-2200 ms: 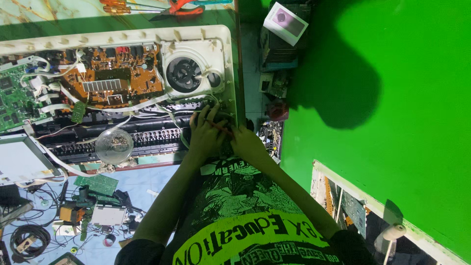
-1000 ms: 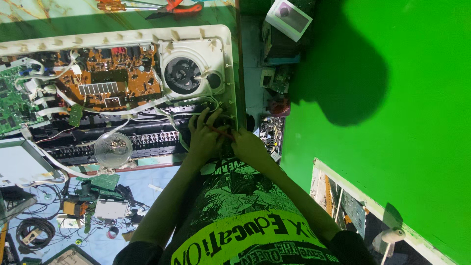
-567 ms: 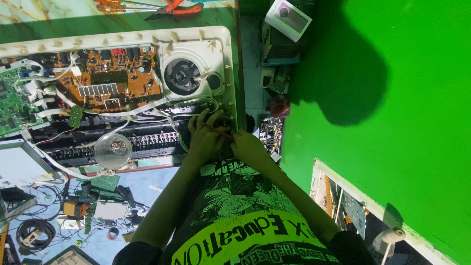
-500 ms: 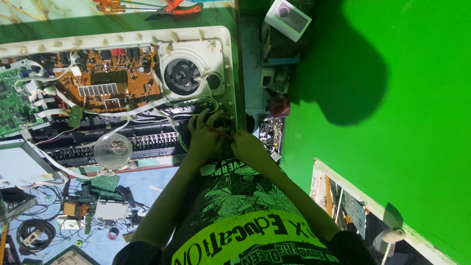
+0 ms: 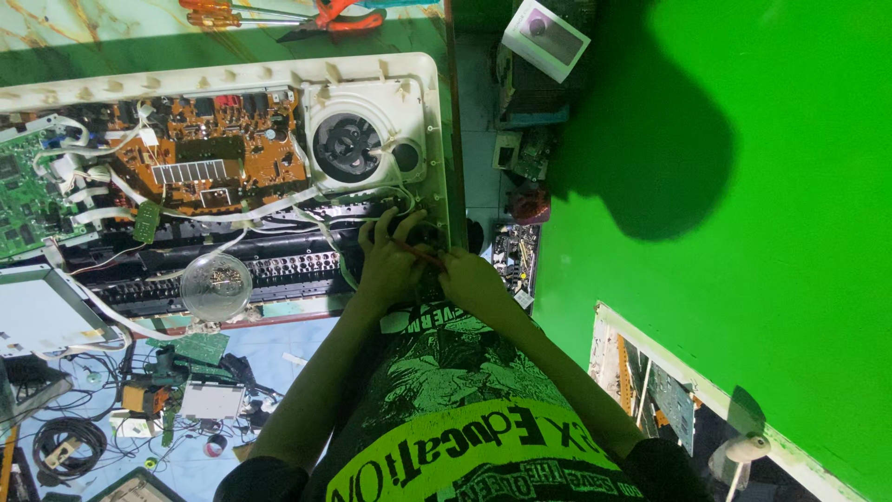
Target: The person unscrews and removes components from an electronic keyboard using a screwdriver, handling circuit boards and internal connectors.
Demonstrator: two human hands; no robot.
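Observation:
An opened white electronic keyboard casing [image 5: 437, 139] lies on the bench, its insides showing. My left hand [image 5: 384, 268] rests with spread fingers on the black key section just below the round speaker [image 5: 347, 147]. My right hand [image 5: 471, 282] is close beside it at the casing's right end, closed on a thin red-handled tool [image 5: 418, 252] that points toward my left fingers. White wires [image 5: 279, 206] run past the spot. The tool's tip is hidden by my fingers.
A brown circuit board [image 5: 218, 158] and a green board [image 5: 28, 191] sit inside the casing. A clear round dish of screws [image 5: 216, 286] rests on the keys. Screwdrivers and pliers [image 5: 325, 14] lie beyond it, a white box [image 5: 546, 39] to the right, and cables and parts [image 5: 139, 400] on the floor.
Both hands stay at the same spot by the speaker; only small finger movements and a slight camera shift show.

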